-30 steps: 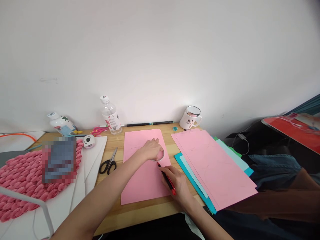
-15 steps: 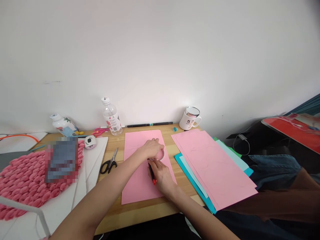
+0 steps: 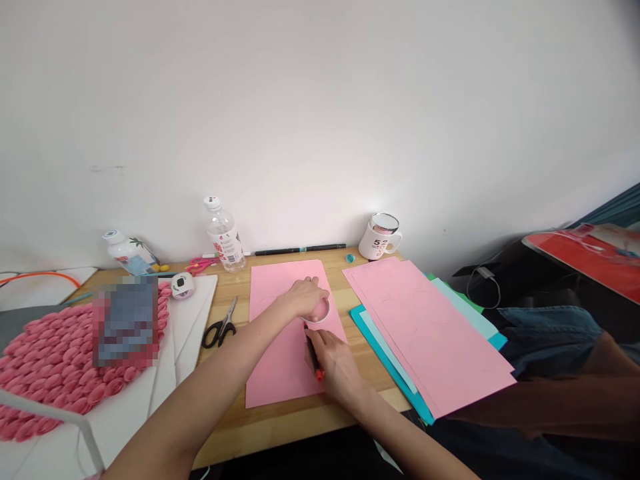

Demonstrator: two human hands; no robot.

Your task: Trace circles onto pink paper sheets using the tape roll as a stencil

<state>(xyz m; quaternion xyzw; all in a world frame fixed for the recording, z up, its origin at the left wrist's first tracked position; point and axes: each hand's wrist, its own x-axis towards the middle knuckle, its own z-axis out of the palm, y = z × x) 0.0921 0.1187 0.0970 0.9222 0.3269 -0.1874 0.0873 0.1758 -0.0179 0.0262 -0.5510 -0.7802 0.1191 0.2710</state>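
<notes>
Pen (image 3: 313,355) clamped in the right hand (image 3: 339,365), its tip just beside a round object (image 3: 317,321) on the pink sheet (image 3: 275,380). Left hand (image 3: 306,297) bears down on that object; from afar I cannot tell whether it grips.

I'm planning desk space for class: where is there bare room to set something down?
Bare desk shows between the pink sheet and the paper stack, and between the sheet and the near edge. The back is crowded with bottle, black pens and mug, the left with the pink textured mat.
</notes>
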